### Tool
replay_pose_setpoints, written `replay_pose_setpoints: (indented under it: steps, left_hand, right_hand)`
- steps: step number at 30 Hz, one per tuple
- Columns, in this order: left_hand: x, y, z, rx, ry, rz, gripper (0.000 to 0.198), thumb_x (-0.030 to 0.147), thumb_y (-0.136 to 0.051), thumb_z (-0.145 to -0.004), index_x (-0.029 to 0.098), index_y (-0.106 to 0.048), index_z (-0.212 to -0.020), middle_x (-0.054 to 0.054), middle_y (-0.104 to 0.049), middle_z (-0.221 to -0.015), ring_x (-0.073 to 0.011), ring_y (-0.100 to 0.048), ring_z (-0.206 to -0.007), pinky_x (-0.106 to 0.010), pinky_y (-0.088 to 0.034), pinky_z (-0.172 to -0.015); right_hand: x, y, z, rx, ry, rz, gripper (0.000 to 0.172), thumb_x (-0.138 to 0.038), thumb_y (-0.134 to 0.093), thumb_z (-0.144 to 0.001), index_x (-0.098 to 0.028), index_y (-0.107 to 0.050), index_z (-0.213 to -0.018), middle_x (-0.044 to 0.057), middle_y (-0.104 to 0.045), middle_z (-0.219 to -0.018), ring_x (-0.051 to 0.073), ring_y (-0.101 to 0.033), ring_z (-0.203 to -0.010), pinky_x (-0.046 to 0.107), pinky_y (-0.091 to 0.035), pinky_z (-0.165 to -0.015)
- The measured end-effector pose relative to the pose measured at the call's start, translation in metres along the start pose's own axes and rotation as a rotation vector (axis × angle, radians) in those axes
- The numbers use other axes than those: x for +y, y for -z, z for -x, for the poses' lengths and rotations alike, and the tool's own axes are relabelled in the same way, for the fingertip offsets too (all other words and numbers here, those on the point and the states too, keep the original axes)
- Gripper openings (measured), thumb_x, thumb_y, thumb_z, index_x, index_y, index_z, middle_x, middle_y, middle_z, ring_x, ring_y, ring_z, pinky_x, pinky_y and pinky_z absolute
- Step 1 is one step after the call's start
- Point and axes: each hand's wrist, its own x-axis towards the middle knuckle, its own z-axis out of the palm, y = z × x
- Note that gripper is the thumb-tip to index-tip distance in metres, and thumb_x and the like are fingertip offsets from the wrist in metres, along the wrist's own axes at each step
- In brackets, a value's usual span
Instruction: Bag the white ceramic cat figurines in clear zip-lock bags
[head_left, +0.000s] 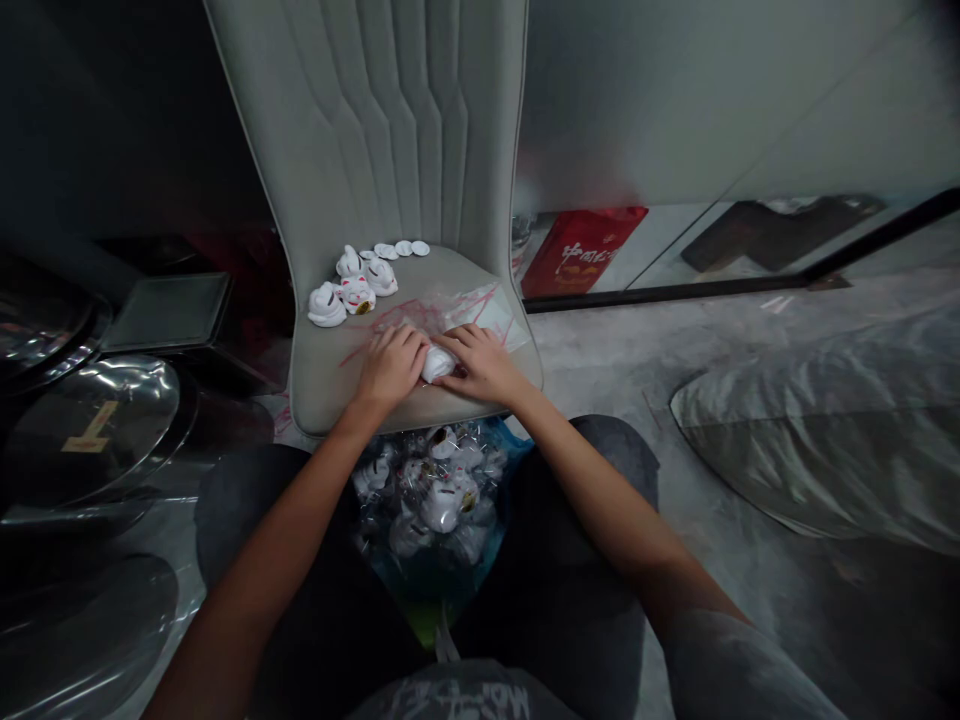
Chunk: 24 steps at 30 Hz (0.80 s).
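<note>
White figurine (437,364) is in both hands right now, held low over the chair seat (315,365), roughly 5 o'clock if you read the seat as a dial with the backrest at 12. Left hand (394,365) has its fingers closed in on the figurine's 9 o'clock side, and right hand (480,360) is clamped on the 3 o'clock side, thumb below and fingers above. It's mostly covered up, so I can't tell which way it faces.

Over at 10 o'clock on the seat there's a tight bunch of four cat figurines (356,294), one showing red markings and a gold patch. Some small white discs (403,248) run in a row from 11 to 12. Clear plastic film with red lines (491,305) is crumpled around 2 to 3, right by the hands.

Down at 6, between the knees, a blue bag (457,580) is packed with more white figurines in shiny clear wrap (444,505). Off the seat: a red bag (585,250) at 2 and a shiny metal drum (97,420) with yellowish tape toward 8.
</note>
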Motion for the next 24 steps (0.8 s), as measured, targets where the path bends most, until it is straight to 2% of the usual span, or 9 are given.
replay_pose_setpoints:
  steps: [5, 7, 9, 12, 14, 16, 18, 21, 24]
  left_hand:
    - [-0.001, -0.008, 0.0, 0.094, 0.034, 0.174, 0.018, 0.025, -0.048, -0.099, 0.018, -0.065, -0.097, -0.01, -0.067, -0.106, -0.0258, -0.061, -0.106, -0.039, -0.045, -0.098]
    - [-0.004, -0.012, 0.002, 0.178, 0.12, 0.23, 0.015, 0.026, -0.052, -0.097, 0.018, -0.064, -0.099, -0.011, -0.065, -0.108, -0.0257, -0.06, -0.108, -0.038, -0.045, -0.099]
    - [-0.007, -0.015, 0.004, 0.208, 0.286, 0.249, 0.017, 0.031, -0.054, -0.097, 0.017, -0.062, -0.102, -0.014, -0.065, -0.111, -0.0269, -0.061, -0.109, -0.039, -0.045, -0.099]
    - [-0.008, -0.014, 0.007, 0.02, 0.501, 0.282, 0.03, 0.042, -0.046, -0.1, 0.016, -0.063, -0.096, -0.016, -0.07, -0.102, -0.0286, -0.066, -0.1, -0.039, -0.048, -0.091]
    - [-0.007, -0.011, 0.008, -0.113, 0.503, 0.329, 0.038, 0.045, -0.041, -0.102, 0.018, -0.064, -0.088, -0.014, -0.072, -0.094, -0.0277, -0.068, -0.094, -0.037, -0.048, -0.086]
    - [-0.004, -0.009, 0.007, -0.153, 0.456, 0.422, 0.034, 0.041, -0.045, -0.1, 0.018, -0.063, -0.083, -0.011, -0.074, -0.089, -0.0244, -0.069, -0.088, -0.033, -0.049, -0.083]
    - [-0.001, -0.01, 0.006, -0.171, 0.481, 0.607, 0.022, 0.034, -0.052, -0.097, 0.018, -0.062, -0.085, -0.007, -0.073, -0.084, -0.0185, -0.068, -0.075, -0.029, -0.05, -0.075]
    - [0.002, -0.014, 0.004, -0.247, 0.656, 0.977, 0.005, 0.021, -0.06, -0.092, 0.016, -0.057, -0.091, -0.001, -0.07, -0.075, -0.0104, -0.062, -0.055, -0.024, -0.049, -0.061]
    - [0.003, -0.015, 0.005, -0.328, 0.753, 1.24, 0.012, 0.013, -0.065, -0.088, 0.015, -0.055, -0.095, 0.001, -0.069, -0.074, -0.0085, -0.063, -0.054, -0.024, -0.051, -0.062]
  right_hand:
    - [0.005, -0.005, -0.005, 0.016, -0.01, 0.007, 0.053, -0.05, -0.063, -0.093, -0.016, -0.06, -0.134, 0.017, -0.064, -0.125, 0.033, -0.054, -0.115, 0.044, -0.04, -0.093]
    - [0.009, -0.007, -0.006, 0.033, -0.032, -0.01, 0.051, -0.05, -0.062, -0.094, -0.016, -0.061, -0.132, 0.016, -0.064, -0.123, 0.032, -0.056, -0.112, 0.042, -0.041, -0.092]
    - [0.011, -0.008, -0.006, 0.037, -0.048, -0.032, 0.05, -0.049, -0.061, -0.095, -0.016, -0.061, -0.132, 0.016, -0.065, -0.12, 0.031, -0.057, -0.111, 0.041, -0.041, -0.091]
    - [0.012, -0.009, -0.006, 0.048, -0.057, -0.059, 0.048, -0.048, -0.061, -0.095, -0.016, -0.061, -0.132, 0.016, -0.065, -0.119, 0.031, -0.058, -0.111, 0.041, -0.042, -0.092]
    - [0.012, -0.01, -0.006, 0.066, -0.06, -0.073, 0.047, -0.046, -0.061, -0.095, -0.016, -0.061, -0.132, 0.016, -0.064, -0.12, 0.031, -0.058, -0.111, 0.042, -0.042, -0.094]
    - [0.012, -0.012, -0.006, 0.08, -0.061, -0.086, 0.047, -0.045, -0.062, -0.095, -0.016, -0.06, -0.132, 0.016, -0.064, -0.12, 0.031, -0.058, -0.111, 0.042, -0.043, -0.093]
    - [0.014, -0.014, -0.006, 0.085, -0.061, -0.094, 0.045, -0.042, -0.063, -0.094, -0.016, -0.06, -0.13, 0.016, -0.063, -0.119, 0.03, -0.059, -0.11, 0.041, -0.045, -0.092]
    - [0.017, -0.015, -0.007, 0.101, -0.064, -0.119, 0.04, -0.036, -0.064, -0.093, -0.016, -0.06, -0.128, 0.016, -0.063, -0.118, 0.03, -0.059, -0.109, 0.042, -0.047, -0.092]
    - [0.018, -0.013, -0.009, 0.161, -0.048, -0.195, 0.033, -0.027, -0.064, -0.091, -0.017, -0.06, -0.121, 0.017, -0.057, -0.13, 0.03, -0.055, -0.121, 0.046, -0.045, -0.101]
